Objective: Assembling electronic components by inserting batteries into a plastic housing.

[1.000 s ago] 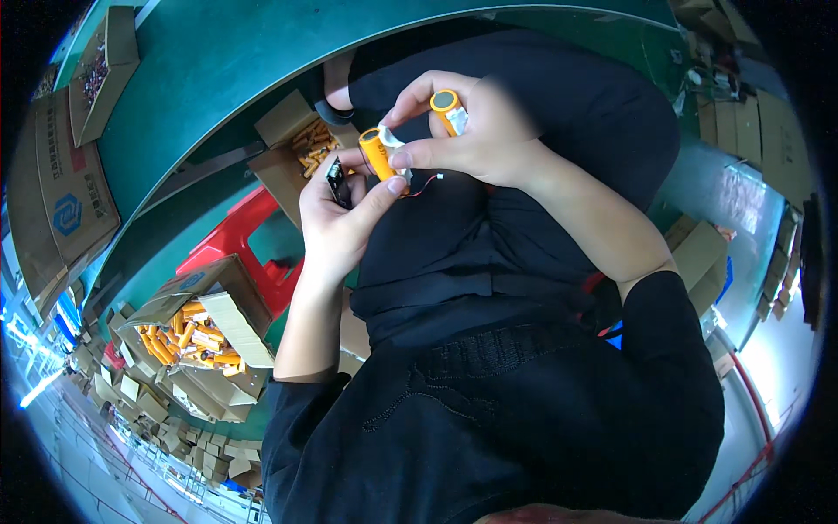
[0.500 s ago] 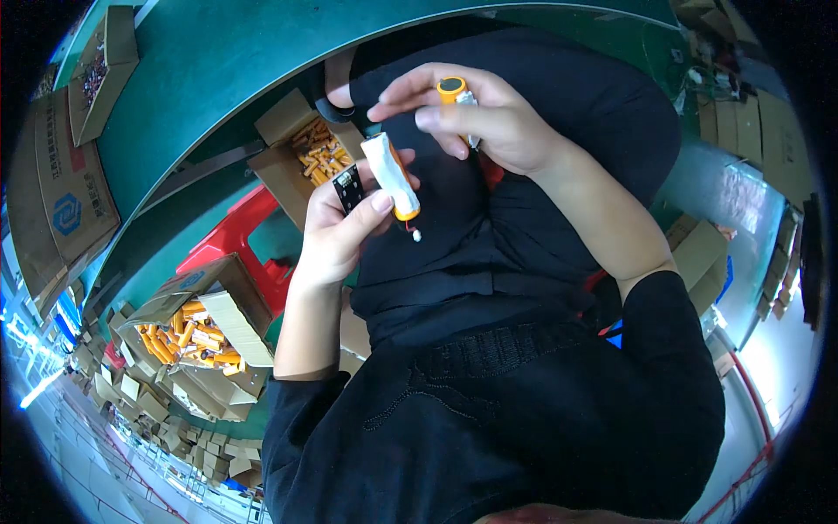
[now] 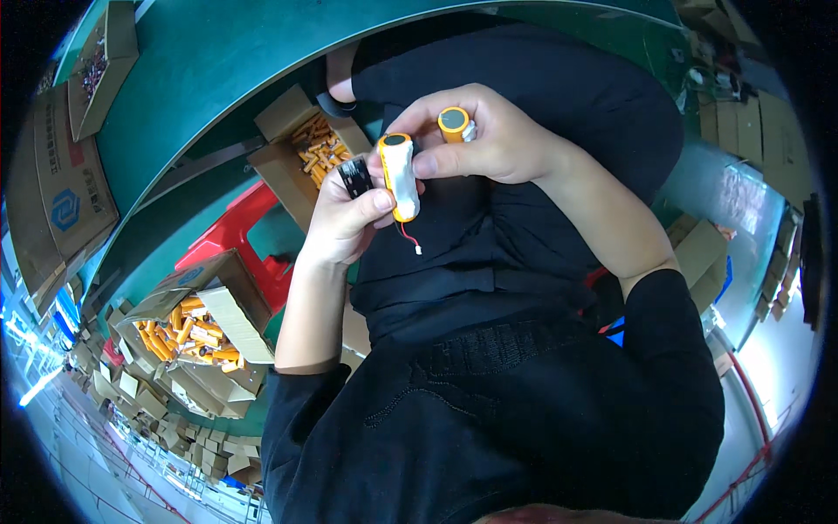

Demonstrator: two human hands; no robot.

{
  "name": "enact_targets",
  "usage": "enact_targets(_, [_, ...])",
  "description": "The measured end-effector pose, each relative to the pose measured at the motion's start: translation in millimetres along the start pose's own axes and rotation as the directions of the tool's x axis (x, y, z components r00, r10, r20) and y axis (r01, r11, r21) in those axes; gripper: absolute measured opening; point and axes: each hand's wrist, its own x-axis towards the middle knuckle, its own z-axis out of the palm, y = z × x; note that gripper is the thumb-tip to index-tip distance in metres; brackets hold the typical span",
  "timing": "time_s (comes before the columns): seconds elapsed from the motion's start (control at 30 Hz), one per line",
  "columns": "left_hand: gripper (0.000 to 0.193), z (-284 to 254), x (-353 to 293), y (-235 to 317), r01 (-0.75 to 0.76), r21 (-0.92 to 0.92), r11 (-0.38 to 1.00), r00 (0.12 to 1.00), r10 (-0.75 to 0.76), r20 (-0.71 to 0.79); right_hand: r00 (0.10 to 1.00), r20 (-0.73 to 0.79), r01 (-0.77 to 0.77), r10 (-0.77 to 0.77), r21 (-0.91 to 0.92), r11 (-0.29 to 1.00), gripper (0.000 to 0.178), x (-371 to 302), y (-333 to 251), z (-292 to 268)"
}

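Between the thumb and fingers of my left hand (image 3: 345,218) is an orange cylindrical battery (image 3: 400,179), nearly upright, with a white strip along its side. A thin red wire with a small white connector (image 3: 418,250) hangs from its lower end. The same hand also keeps a small black flat piece (image 3: 355,176) with pale markings beside the battery. My right hand (image 3: 489,144) is closed round a second orange battery (image 3: 454,124), its dark round end showing and some white material at its side. The right thumb and fingertips touch the upper part of the first battery.
An open cardboard box of orange batteries (image 3: 292,116) stands beyond my left hand, and another carton of batteries (image 3: 236,323) sits lower left. Between them is a red plastic stool (image 3: 231,229). A green table (image 3: 201,61) curves across the far left, carrying a large carton (image 3: 74,188).
My right hand has moved left and down, and its fingers have closed onto the first battery. The left hand has shifted slightly right, turning that battery more upright.
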Motion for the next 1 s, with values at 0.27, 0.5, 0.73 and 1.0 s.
enact_targets(0.27, [0.036, -5.6, 6.6, 1.9, -0.115, -0.108, 0.987, 0.968, 0.087, -0.234, 0.991, -0.133, 0.022, -0.024, -0.012, 1.000, 0.031, 2.8, -0.9, 4.7])
enact_targets(0.5, [0.033, 28.5, 2.7, 34.1, -0.411, 0.492, 0.767, 0.843, 0.525, -0.114, 0.975, -0.155, 0.108, -0.159, -0.295, 0.949, 0.033, 4.3, 7.1, 5.7])
enact_targets(0.73, [0.034, 33.1, 2.9, 35.5, -0.370, 0.642, 0.671, 0.840, 0.538, -0.078, 0.978, -0.183, 0.027, -0.099, -0.361, 0.932, 0.034, 1.6, -8.7, 11.3])
enact_targets(1.0, [0.029, 32.1, 1.5, 36.8, -0.336, 0.630, 0.700, 0.871, 0.485, -0.075, 0.963, -0.197, 0.104, -0.184, -0.355, 0.929, 0.032, -0.8, 0.9, 11.8])
